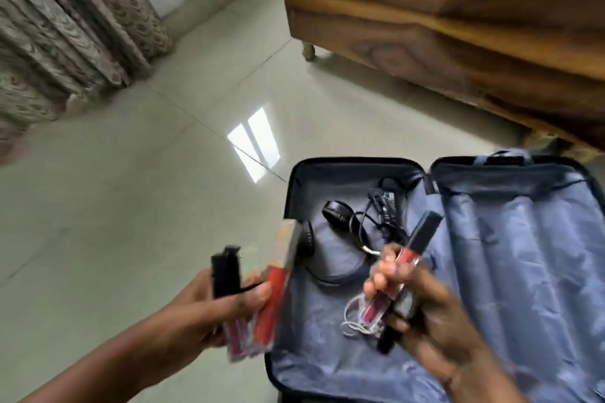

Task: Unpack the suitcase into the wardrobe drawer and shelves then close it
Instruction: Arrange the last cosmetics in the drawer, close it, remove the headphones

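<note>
The lip gloss tubes (397, 275), judged light, rigid and slick, best held mid-barrel, are clasped by the right hand (422, 307) above the open suitcase (510, 258), the left hand (209, 307) clutching further tubes (265, 301) leftward, headphones (337, 216) lying farther inside.

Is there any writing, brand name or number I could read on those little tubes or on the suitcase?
None can be read.
Tubes in the left hand: blurred by motion, no legible print.
Tubes in the right hand: likewise blurred.
Suitcase lining: no label visible.
Headphones: no marking readable.
</note>
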